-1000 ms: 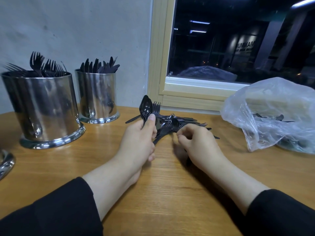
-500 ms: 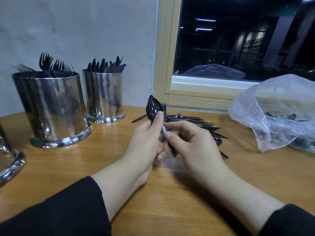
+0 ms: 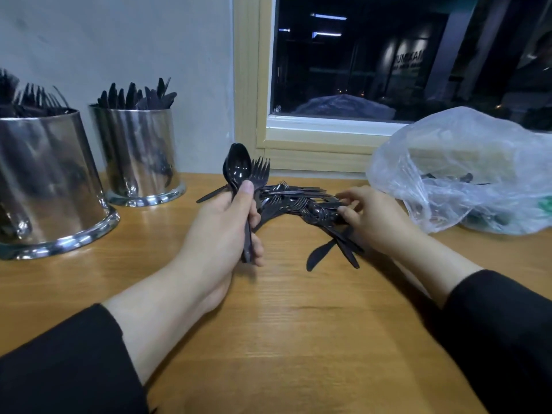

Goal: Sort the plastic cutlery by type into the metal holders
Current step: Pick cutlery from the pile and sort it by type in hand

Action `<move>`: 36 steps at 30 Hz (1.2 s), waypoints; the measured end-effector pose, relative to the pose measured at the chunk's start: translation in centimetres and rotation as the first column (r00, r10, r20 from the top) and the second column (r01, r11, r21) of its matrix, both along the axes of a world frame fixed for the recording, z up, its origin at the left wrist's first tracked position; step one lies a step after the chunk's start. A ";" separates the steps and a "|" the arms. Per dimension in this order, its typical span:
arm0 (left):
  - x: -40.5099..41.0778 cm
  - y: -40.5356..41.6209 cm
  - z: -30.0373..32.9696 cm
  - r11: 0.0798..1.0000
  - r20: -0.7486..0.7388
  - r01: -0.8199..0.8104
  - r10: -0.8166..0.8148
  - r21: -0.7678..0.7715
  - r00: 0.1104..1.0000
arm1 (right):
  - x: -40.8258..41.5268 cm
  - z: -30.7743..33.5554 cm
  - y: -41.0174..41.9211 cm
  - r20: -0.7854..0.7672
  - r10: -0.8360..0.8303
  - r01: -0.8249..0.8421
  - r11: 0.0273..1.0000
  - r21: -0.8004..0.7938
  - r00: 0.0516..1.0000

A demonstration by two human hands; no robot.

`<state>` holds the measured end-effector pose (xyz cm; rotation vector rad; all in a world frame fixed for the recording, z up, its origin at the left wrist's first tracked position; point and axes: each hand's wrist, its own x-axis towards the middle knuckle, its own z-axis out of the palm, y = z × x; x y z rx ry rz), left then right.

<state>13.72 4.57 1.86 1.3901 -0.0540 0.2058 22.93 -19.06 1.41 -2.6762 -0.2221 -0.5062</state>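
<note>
My left hand (image 3: 222, 231) grips a small bunch of black plastic spoons and forks (image 3: 243, 170) upright, the spoon bowls on top. A loose pile of black cutlery (image 3: 301, 201) lies on the wooden table behind and between my hands. My right hand (image 3: 375, 218) reaches into the pile's right side, its fingertips curled onto a piece there. Two metal holders stand at the left: the near one (image 3: 44, 180) holds forks, the far one (image 3: 140, 153) holds knives.
A clear plastic bag (image 3: 466, 171) with more cutlery inside lies at the right, below the window frame (image 3: 313, 144). The wall runs behind the holders. A black knife (image 3: 319, 255) lies at the pile's near edge.
My right hand left the bunch in my left hand and moved right to the pile. The left hand still holds its bunch upright. The view shifted a little to the right.
</note>
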 end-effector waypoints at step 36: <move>0.0 0.5 -0.3 0.932 0.071 0.047 -0.077 0.360 0.994 | -4.9 2.6 4.8 0.505 0.404 -0.488 0.872 0.040 0.763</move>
